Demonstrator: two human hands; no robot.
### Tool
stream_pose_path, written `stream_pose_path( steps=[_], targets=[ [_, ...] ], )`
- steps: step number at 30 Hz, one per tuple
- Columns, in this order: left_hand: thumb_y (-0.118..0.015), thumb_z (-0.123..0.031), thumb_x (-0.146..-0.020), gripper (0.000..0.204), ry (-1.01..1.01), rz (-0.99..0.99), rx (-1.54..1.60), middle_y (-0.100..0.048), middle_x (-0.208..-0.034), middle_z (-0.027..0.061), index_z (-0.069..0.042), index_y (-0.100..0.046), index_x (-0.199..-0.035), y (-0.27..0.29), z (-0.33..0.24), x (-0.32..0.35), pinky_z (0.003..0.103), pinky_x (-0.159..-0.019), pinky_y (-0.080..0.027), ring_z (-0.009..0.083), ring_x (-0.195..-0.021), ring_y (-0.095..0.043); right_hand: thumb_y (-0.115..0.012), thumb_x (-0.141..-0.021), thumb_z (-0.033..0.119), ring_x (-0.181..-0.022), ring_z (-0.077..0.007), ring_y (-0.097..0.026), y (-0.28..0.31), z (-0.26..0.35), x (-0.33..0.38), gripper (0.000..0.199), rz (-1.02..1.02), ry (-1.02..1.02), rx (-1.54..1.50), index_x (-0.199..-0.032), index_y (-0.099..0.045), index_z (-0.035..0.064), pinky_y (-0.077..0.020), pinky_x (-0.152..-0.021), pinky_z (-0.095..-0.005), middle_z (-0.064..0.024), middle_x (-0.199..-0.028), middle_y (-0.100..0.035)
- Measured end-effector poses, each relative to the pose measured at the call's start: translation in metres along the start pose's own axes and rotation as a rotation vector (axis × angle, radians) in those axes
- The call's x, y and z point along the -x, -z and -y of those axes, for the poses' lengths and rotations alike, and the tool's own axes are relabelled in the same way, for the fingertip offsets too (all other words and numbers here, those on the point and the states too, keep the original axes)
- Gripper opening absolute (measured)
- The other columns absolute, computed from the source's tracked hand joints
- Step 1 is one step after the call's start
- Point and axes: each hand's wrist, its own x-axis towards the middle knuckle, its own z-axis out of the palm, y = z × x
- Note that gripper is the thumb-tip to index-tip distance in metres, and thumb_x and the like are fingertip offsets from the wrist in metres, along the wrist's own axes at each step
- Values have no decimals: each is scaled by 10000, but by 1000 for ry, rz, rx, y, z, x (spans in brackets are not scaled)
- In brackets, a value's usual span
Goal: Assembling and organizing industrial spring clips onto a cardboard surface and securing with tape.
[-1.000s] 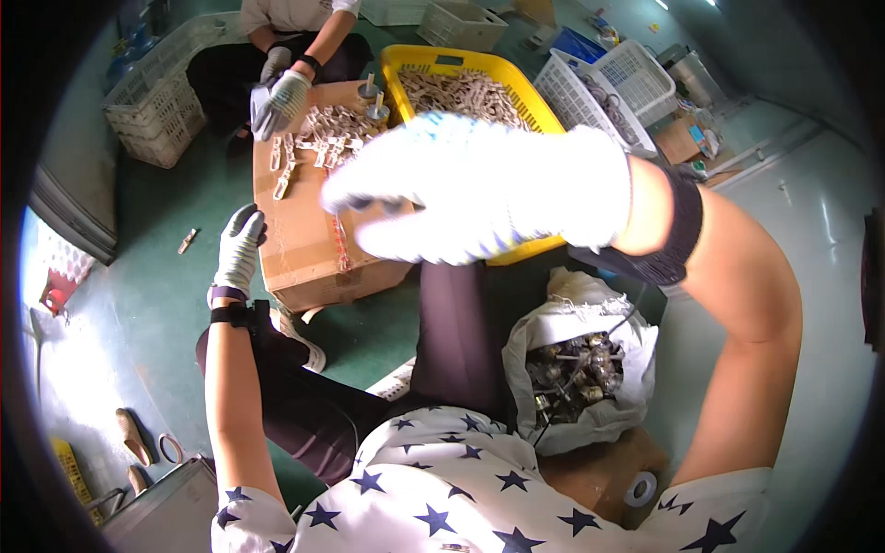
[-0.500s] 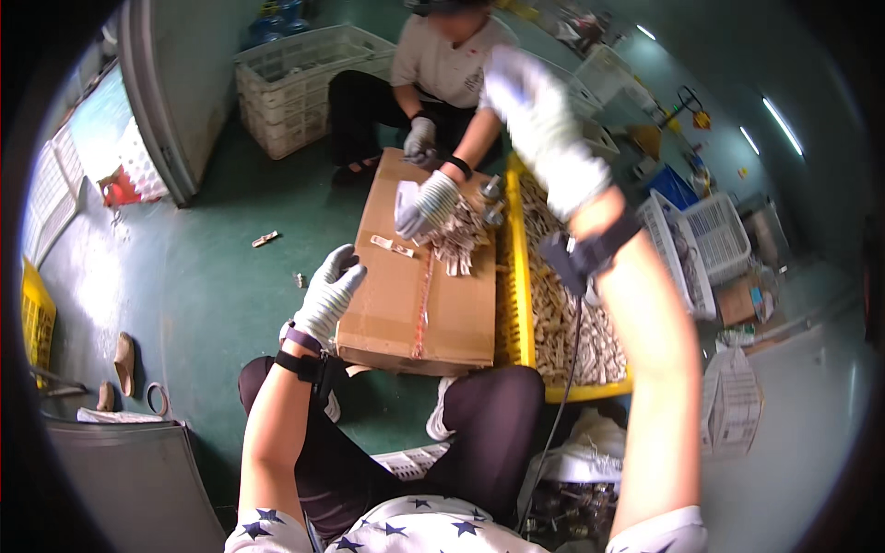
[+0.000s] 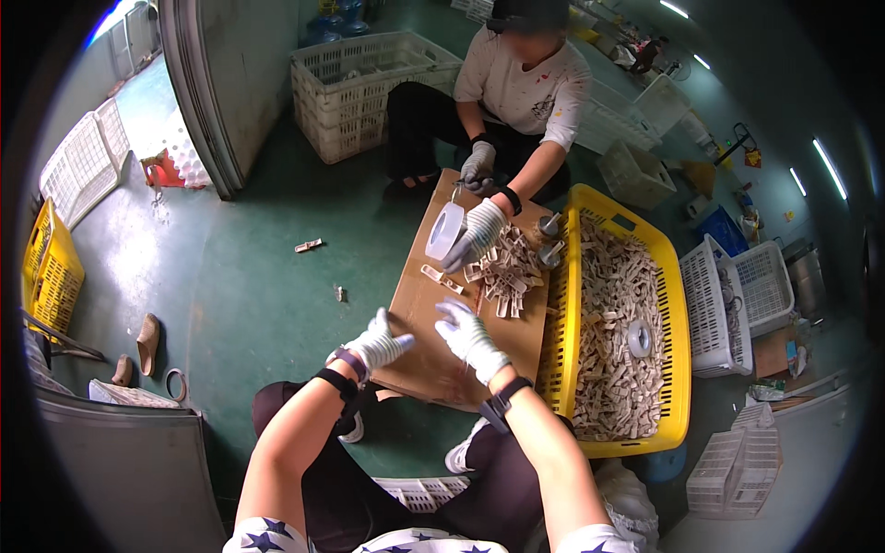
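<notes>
While both of the wearer's gloved hands hover over the near end of the cardboard box [image 3: 461, 323] that serves as the worktop, neither grasps anything. The left hand [image 3: 380, 343] lies at the box's near left edge, fingers loosely spread. The right hand [image 3: 468, 334] lies just beside it to the right, over the cardboard, fingers released and pointing away from the wearer.

The pile of small pale parts [image 3: 505, 269] lies farther along the box, ahead and slightly right of the right hand, and well apart from the left hand. The right hand is therefore the nearer one. The box's long axis runs from near to far, so the pile lies along that axis from the hands.

At the far end of the box, a seated co-worker holds a roll of white tape [image 3: 446, 230] in one gloved hand [image 3: 479, 232], just beside the pile.

To the right, touching the box's side, stands a yellow crate [image 3: 678, 350] full of similar parts.
</notes>
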Motion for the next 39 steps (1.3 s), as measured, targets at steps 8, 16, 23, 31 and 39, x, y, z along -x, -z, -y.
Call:
stream_pose_path(
  steps=[8, 16, 23, 31, 39],
  targets=[
    [-574, -535, -846, 929, -126, 297, -71, -260, -1500, 219, -112, -73, -1503, -13, -4, 15, 404, -1119, -262, 351, -1383, -281, -616, -811, 240, -1155, -385, -514, 12, -29, -55, 429, 38, -27, 441, -1170, -578, 8, -425, -989, -419, -177, -1324, -488],
    [-592, -472, -836, 742, -297, 76, -244, -401, -1400, 202, -66, -346, -1406, 7, -21, 25, 428, -1049, -364, 377, -1273, -417, -688, -813, 184, -974, -226, -588, 34, -1, -63, 494, -261, -194, 89, -1234, -497, 9, -484, -858, -359, -181, -1183, -580],
    [-634, -414, -832, 700, -438, -87, -124, -386, -1400, 229, -36, -395, -1370, 12, -27, 25, 415, -1049, -375, 393, -1268, -417, -750, -803, 303, -1132, -268, -492, 27, 42, -163, 835, -305, -256, -341, -1409, -235, 46, -403, -961, -357, -179, -1279, -484],
    [-576, -569, -825, 907, -155, 129, -127, -454, -1356, 264, -8, -226, -1447, 21, -21, 27, 405, -1030, -386, 388, -1195, -509, -658, -820, 155, -932, -176, -570, 17, 39, -166, 409, -197, -196, -511, -1203, -533, 83, -469, -777, -322, -33, -1066, -608],
    [-569, -437, -853, 928, -183, 266, -351, -644, -1057, 215, 1, -35, -1473, -21, 26, 12, 394, -826, -504, 340, -921, -649, -637, -885, 353, -784, -108, -601, 11, 104, -81, 296, -61, -156, -581, -949, -663, 64, -485, -734, -281, -2, -864, -658]
  ],
)
